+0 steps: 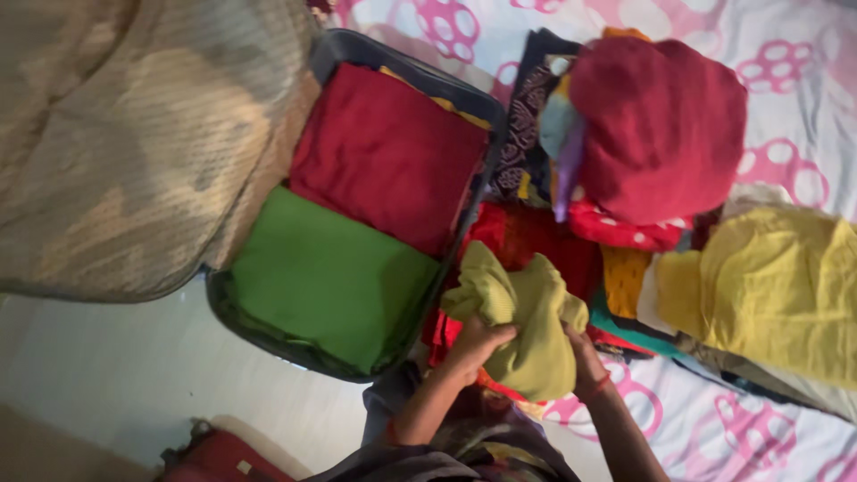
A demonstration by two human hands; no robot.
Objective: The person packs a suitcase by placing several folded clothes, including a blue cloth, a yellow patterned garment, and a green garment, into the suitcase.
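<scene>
A crumpled yellow-green garment (522, 312) is held up just right of an open dark suitcase (344, 49). My left hand (475, 344) grips its lower left side. My right hand (585, 353), with a red band at the wrist, holds its lower right side, partly hidden behind the cloth. Inside the suitcase lie a folded red cloth (384, 152) at the far end and a folded green cloth (326, 272) at the near end.
A heap of clothes lies right of the suitcase: a dark red bundle (665, 125), a yellow garment (777, 286), orange and red pieces. All rests on a white and pink patterned bedsheet (786, 80). The suitcase's beige lid (125, 143) lies open at left.
</scene>
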